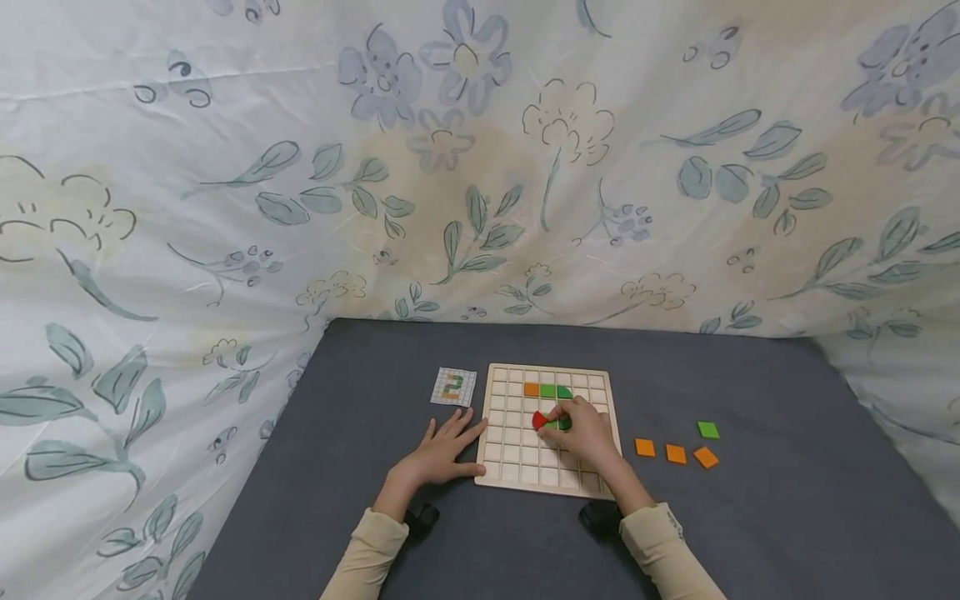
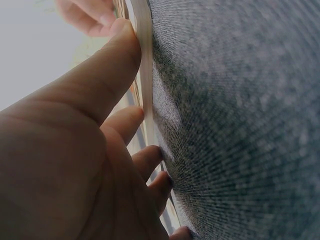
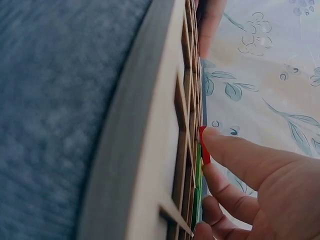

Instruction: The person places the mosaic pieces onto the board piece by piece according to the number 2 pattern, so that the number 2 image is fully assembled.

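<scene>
A wooden grid board (image 1: pixel 517 454) lies flat on the table. My right hand (image 1: pixel 582 429) is over its middle and pinches a red tile (image 3: pixel 205 146) between thumb and fingertip, right at the grid's surface. Green pieces beside the red tile are partly hidden under this hand. One row higher sit an orange tile (image 1: pixel 531 389), a green tile (image 1: pixel 548 391) and a green piece with a rounded corner (image 1: pixel 564 392). With fingers spread, my left hand (image 1: pixel 438 454) rests at the board's left edge, its thumb touching the rim in the left wrist view.
Three loose orange tiles, one of them here (image 1: pixel 676 454), and a green tile (image 1: pixel 707 430) lie right of the board. A small card (image 1: pixel 453 387) with a coloured grid pattern lies to its left. Floral cloth (image 1: pixel 555 208) hangs behind the dark table (image 1: pixel 750 533).
</scene>
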`<state>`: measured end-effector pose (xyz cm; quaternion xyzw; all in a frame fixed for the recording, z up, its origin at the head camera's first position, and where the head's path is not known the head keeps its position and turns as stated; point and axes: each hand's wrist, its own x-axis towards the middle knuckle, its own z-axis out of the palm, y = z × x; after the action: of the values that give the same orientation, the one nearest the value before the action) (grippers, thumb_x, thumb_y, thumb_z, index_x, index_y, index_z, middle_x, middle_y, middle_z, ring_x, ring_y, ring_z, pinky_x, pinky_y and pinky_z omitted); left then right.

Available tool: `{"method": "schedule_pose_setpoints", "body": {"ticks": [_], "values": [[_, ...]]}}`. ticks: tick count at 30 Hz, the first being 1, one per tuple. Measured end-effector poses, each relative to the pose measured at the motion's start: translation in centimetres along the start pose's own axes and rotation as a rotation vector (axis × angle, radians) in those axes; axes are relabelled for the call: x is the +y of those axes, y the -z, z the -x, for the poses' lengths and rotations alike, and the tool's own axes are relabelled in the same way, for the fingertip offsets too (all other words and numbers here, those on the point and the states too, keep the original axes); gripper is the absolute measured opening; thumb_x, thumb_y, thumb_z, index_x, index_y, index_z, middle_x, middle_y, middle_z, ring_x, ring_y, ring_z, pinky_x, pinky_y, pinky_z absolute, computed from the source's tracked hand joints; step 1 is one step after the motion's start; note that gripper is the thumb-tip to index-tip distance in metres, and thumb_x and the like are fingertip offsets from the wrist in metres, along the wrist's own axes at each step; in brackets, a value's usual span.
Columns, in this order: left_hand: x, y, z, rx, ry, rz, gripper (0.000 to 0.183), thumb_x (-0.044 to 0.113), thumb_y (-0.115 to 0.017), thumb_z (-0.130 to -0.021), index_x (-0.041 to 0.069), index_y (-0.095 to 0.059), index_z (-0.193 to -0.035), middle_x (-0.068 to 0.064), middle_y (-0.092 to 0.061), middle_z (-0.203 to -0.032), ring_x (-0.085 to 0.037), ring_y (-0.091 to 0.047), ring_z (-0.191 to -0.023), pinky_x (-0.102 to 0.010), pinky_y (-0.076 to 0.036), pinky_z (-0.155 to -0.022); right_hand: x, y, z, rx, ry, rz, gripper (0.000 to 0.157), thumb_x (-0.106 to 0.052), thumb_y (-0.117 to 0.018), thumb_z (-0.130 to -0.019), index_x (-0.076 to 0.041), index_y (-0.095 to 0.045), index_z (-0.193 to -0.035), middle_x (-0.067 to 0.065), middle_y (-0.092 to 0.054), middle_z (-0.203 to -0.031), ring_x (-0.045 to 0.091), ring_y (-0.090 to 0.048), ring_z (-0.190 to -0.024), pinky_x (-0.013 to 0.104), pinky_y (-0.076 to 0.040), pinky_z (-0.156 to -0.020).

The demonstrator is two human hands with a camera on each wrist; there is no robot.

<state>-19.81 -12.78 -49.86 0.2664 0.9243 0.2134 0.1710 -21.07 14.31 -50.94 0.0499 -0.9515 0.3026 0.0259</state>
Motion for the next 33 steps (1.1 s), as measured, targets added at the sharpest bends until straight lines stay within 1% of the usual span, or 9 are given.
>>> {"method": "schedule_pose_setpoints", "body": {"ticks": [6,14,18,21,25,27,30,31,33], "values": [[-0.2,0.0,-0.1,0.005,-0.004,-0.012,0.078,0.050,-0.058,-0.086,0.020,-0.024,-0.149,-0.011,-0.013,-0.155,-0.033,-0.006,-0.143,-0.064,-0.002,-0.108,-0.2,0.0,0.1,0.009,0.026,0.003,0.022,-0.034,-0.079,-0.072,-0.018,-0.068,-0.081,-0.002,-0.054,-0.081,0.014,-0.051,-0.073,0.042,-0.035,-0.073],[0.0,0.2,0.0,0.002,-0.008,0.004,0.077,0.048,-0.059,-0.086,0.018,-0.025,-0.149,-0.013,-0.014,-0.155,-0.034,-0.007,-0.143,-0.065,-0.002,-0.107,-0.4,0.1,0.0,-0.011,0.039,-0.012,0.018,-0.032,-0.079,-0.074,-0.019,-0.066,-0.078,-0.001,-0.054,-0.081,0.015,-0.051,-0.074,0.045,-0.033,-0.076],[0.0,0.2,0.1,0.002,-0.006,0.001,0.077,0.047,-0.059,-0.086,0.019,-0.025,-0.149,-0.013,-0.014,-0.155,-0.034,-0.007,-0.143,-0.065,-0.002,-0.107,-0.5,0.3,-0.2,-0.002,0.074,-0.015,0.017,-0.030,-0.079,-0.074,-0.020,-0.066,-0.080,0.000,-0.052,-0.080,0.016,-0.050,-0.074,0.049,-0.033,-0.079],[0.0,0.2,0.1,0.005,-0.005,0.000,0.077,0.048,-0.059,-0.086,0.019,-0.025,-0.149,-0.013,-0.014,-0.155,-0.034,-0.007,-0.143,-0.065,-0.002,-0.107,-0.6,0.4,-0.4,-0.009,0.111,-0.001,0.018,-0.030,-0.078,-0.075,-0.021,-0.068,-0.087,-0.001,-0.051,-0.081,0.015,-0.049,-0.073,0.045,-0.032,-0.077],[-0.1,0.1,0.0,0.006,-0.003,-0.003,0.077,0.048,-0.058,-0.086,0.018,-0.025,-0.149,-0.013,-0.014,-0.155,-0.034,-0.007,-0.143,-0.065,-0.002,-0.107,-0.7,0.3,-0.9,-0.036,0.124,0.023,0.024,-0.031,-0.077,-0.076,-0.023,-0.070,-0.097,-0.001,-0.052,-0.083,0.015,-0.050,-0.076,0.039,-0.029,-0.071],[-0.1,0.1,0.0,0.002,-0.002,0.004,0.078,0.049,-0.058,-0.086,0.019,-0.024,-0.149,-0.013,-0.014,-0.155,-0.033,-0.006,-0.143,-0.064,-0.001,-0.108,-0.8,0.3,-1.0,-0.046,0.121,0.028,0.025,-0.031,-0.077,-0.076,-0.024,-0.070,-0.099,0.000,-0.052,-0.085,0.015,-0.050,-0.079,0.038,-0.029,-0.070],[-0.3,0.1,0.1,0.002,-0.021,0.040,0.079,0.055,-0.056,-0.085,0.022,-0.023,-0.149,-0.012,-0.013,-0.155,-0.031,-0.004,-0.143,-0.064,0.002,-0.108,-0.9,0.3,-1.1,-0.058,0.119,0.027,0.025,-0.030,-0.077,-0.076,-0.025,-0.070,-0.100,0.001,-0.053,-0.086,0.016,-0.050,-0.079,0.037,-0.028,-0.069],[-0.8,-0.4,-0.2,0.014,-0.044,0.049,0.080,0.059,-0.052,-0.085,0.025,-0.020,-0.149,-0.011,-0.011,-0.156,-0.029,-0.002,-0.144,-0.064,0.004,-0.108,-0.9,0.3,-1.1,-0.060,0.123,0.029,0.025,-0.029,-0.077,-0.076,-0.025,-0.070,-0.100,0.001,-0.053,-0.086,0.016,-0.050,-0.078,0.037,-0.028,-0.069],[-0.8,-0.3,0.0,0.018,-0.058,0.073,0.081,0.063,-0.051,-0.083,0.027,-0.020,-0.149,-0.011,-0.011,-0.156,-0.029,-0.001,-0.144,-0.064,0.005,-0.107,-0.9,0.3,-1.2,-0.062,0.128,0.025,0.025,-0.029,-0.077,-0.076,-0.025,-0.071,-0.100,0.000,-0.053,-0.086,0.017,-0.050,-0.078,0.037,-0.028,-0.069]]}}
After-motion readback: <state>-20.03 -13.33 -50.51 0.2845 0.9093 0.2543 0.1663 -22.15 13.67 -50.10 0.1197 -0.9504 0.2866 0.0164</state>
